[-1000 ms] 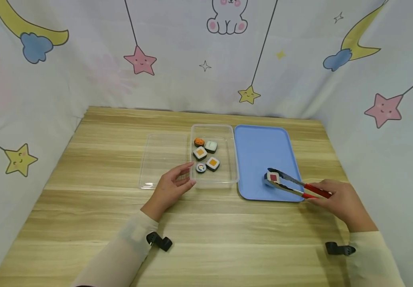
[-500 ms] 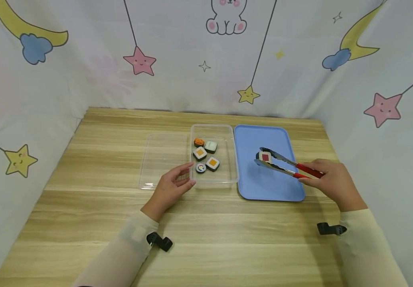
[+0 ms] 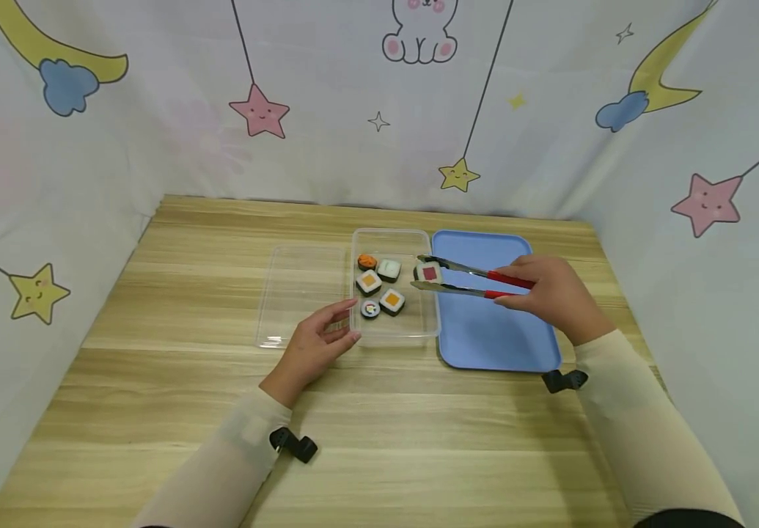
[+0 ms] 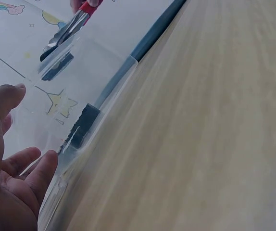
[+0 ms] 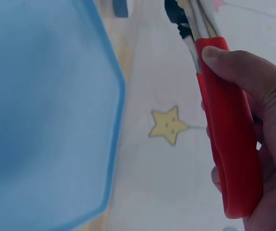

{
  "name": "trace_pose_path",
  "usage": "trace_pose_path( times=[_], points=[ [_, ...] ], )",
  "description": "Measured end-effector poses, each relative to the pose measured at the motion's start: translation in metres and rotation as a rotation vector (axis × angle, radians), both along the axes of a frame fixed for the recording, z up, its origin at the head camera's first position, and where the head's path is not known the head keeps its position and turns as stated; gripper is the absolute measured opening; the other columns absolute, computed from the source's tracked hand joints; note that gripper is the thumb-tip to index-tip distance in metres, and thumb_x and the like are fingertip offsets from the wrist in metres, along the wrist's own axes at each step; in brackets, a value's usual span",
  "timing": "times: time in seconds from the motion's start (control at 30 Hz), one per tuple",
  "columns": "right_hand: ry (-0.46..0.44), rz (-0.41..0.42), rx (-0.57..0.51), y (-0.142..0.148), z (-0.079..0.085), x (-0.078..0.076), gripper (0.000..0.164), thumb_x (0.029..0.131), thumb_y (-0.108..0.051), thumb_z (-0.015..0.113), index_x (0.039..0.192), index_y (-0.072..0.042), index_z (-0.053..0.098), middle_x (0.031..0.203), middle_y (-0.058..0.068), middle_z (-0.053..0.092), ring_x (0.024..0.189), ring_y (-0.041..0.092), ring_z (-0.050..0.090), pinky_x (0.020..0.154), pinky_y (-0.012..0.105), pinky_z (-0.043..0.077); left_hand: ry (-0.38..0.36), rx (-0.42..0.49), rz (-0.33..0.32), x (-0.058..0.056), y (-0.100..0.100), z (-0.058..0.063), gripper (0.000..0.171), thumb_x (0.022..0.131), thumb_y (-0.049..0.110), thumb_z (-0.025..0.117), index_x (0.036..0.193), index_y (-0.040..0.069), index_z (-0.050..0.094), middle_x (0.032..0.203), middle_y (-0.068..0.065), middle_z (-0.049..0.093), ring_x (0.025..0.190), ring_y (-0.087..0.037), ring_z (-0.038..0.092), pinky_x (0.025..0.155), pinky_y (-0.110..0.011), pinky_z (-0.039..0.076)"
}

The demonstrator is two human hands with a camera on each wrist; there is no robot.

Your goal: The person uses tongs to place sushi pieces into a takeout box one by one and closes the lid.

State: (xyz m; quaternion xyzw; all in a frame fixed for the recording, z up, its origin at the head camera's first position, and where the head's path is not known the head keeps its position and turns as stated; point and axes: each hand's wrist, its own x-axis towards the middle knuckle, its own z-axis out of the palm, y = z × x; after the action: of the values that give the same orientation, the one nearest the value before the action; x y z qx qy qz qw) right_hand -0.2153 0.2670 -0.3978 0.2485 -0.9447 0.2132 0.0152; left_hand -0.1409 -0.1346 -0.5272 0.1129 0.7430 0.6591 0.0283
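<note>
While right hand [image 3: 554, 293] grips red-handled tongs [image 3: 461, 267] pinching a red-centred sushi roll [image 3: 428, 273] at right rim of clear container [image 3: 415, 317], clearance hard to judge, left hand [image 3: 315, 345] touches left wall, fingers relaxed.

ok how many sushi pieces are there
6. Five lie in the clear container: an orange-topped piece, a pale piece, a farther orange-centred square, a nearer orange-centred square and a round roll. The tongs in the right hand grip the sixth, a red-centred roll.

Both long sleeves [image 3: 650, 425] are pale cream, each bearing a small, angular black device [image 3: 305, 449].
</note>
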Motion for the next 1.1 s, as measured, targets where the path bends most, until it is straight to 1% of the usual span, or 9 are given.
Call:
trace_pose_path(
  times=[0.13, 0.23, 0.37, 0.53, 0.67, 0.77, 0.93, 1.0, 1.1],
  points=[
    [0.05, 0.079, 0.136, -0.021, 0.007, -0.016, 0.044, 0.077, -0.026, 0.095, 0.117, -0.012, 0.081, 0.094, -0.003, 0.072, 0.081, 0.018, 0.06, 0.064, 0.032, 0.054, 0.009, -0.003, 0.001, 0.0, 0.0, -0.001, 0.058, 0.093, 0.008, 0.079, 0.147, 0.005, 0.057, 0.152, -0.011, 0.053, 0.136, -0.032, 0.055, 0.103, -0.031, 0.055],
    [0.065, 0.121, 0.23, -0.036, 0.014, -0.026, 0.042, 0.078, -0.03, 0.094, 0.115, -0.014, 0.082, 0.093, -0.004, 0.072, 0.081, 0.017, 0.061, 0.068, 0.034, 0.056, 0.021, 0.001, 0.002, 0.0, 0.0, -0.002, 0.058, 0.094, 0.007, 0.079, 0.147, 0.004, 0.057, 0.152, -0.012, 0.053, 0.135, -0.033, 0.056, 0.103, -0.031, 0.055],
    [0.057, 0.157, 0.31, -0.05, 0.022, -0.035, 0.039, 0.08, -0.029, 0.092, 0.114, -0.015, 0.082, 0.095, -0.003, 0.072, 0.085, 0.018, 0.063, 0.072, 0.036, 0.059, 0.028, 0.012, -0.002, 0.0, 0.0, -0.002, 0.058, 0.093, 0.006, 0.079, 0.147, 0.003, 0.057, 0.152, -0.014, 0.053, 0.135, -0.034, 0.056, 0.104, -0.034, 0.055],
    [0.066, 0.184, 0.396, -0.065, 0.029, -0.042, 0.036, 0.078, -0.027, 0.092, 0.112, -0.016, 0.083, 0.092, -0.003, 0.07, 0.084, 0.019, 0.061, 0.074, 0.036, 0.058, 0.031, 0.013, -0.001, 0.001, 0.0, 0.0, 0.058, 0.093, 0.004, 0.079, 0.146, 0.003, 0.058, 0.151, -0.014, 0.053, 0.135, -0.034, 0.056, 0.104, -0.035, 0.056],
    [0.064, 0.201, 0.468, -0.078, 0.039, -0.045, 0.033, 0.077, -0.028, 0.094, 0.105, -0.015, 0.083, 0.088, -0.002, 0.069, 0.081, 0.02, 0.061, 0.075, 0.037, 0.058, 0.042, -0.003, 0.005, 0.0, -0.001, -0.002, 0.057, 0.093, 0.005, 0.079, 0.146, 0.003, 0.058, 0.151, -0.014, 0.053, 0.134, -0.034, 0.056, 0.103, -0.035, 0.056],
    [0.037, 0.193, 0.511, -0.088, 0.046, -0.048, 0.03, 0.075, -0.028, 0.095, 0.099, -0.014, 0.083, 0.084, -0.002, 0.069, 0.078, 0.019, 0.061, 0.074, 0.038, 0.06, 0.042, -0.007, 0.008, 0.0, -0.001, -0.003, 0.058, 0.093, 0.005, 0.079, 0.146, 0.002, 0.058, 0.151, -0.014, 0.053, 0.134, -0.034, 0.056, 0.103, -0.034, 0.056],
    [-0.033, 0.164, 0.541, -0.101, 0.054, -0.051, 0.02, 0.076, -0.025, 0.093, 0.091, -0.016, 0.083, 0.083, -0.004, 0.07, 0.075, 0.018, 0.062, 0.07, 0.036, 0.059, 0.034, -0.004, 0.008, -0.001, -0.001, -0.003, 0.058, 0.092, 0.006, 0.079, 0.146, 0.003, 0.058, 0.151, -0.012, 0.054, 0.134, -0.032, 0.057, 0.103, -0.032, 0.056],
    [-0.038, 0.16, 0.551, -0.104, 0.055, -0.052, 0.017, 0.077, -0.025, 0.093, 0.087, -0.017, 0.082, 0.081, -0.005, 0.071, 0.074, 0.017, 0.061, 0.068, 0.035, 0.058, 0.031, -0.008, 0.007, -0.001, -0.001, -0.003, 0.058, 0.092, 0.007, 0.08, 0.146, 0.004, 0.058, 0.151, -0.011, 0.054, 0.134, -0.032, 0.057, 0.103, -0.032, 0.056],
    [-0.029, 0.16, 0.568, -0.105, 0.057, -0.051, 0.017, 0.076, -0.026, 0.093, 0.085, -0.017, 0.081, 0.08, -0.005, 0.07, 0.073, 0.017, 0.061, 0.066, 0.034, 0.058, 0.023, -0.013, 0.007, -0.001, 0.0, -0.002, 0.059, 0.092, 0.007, 0.08, 0.147, 0.004, 0.058, 0.151, -0.011, 0.054, 0.134, -0.031, 0.057, 0.103, -0.032, 0.056]
  ],
)
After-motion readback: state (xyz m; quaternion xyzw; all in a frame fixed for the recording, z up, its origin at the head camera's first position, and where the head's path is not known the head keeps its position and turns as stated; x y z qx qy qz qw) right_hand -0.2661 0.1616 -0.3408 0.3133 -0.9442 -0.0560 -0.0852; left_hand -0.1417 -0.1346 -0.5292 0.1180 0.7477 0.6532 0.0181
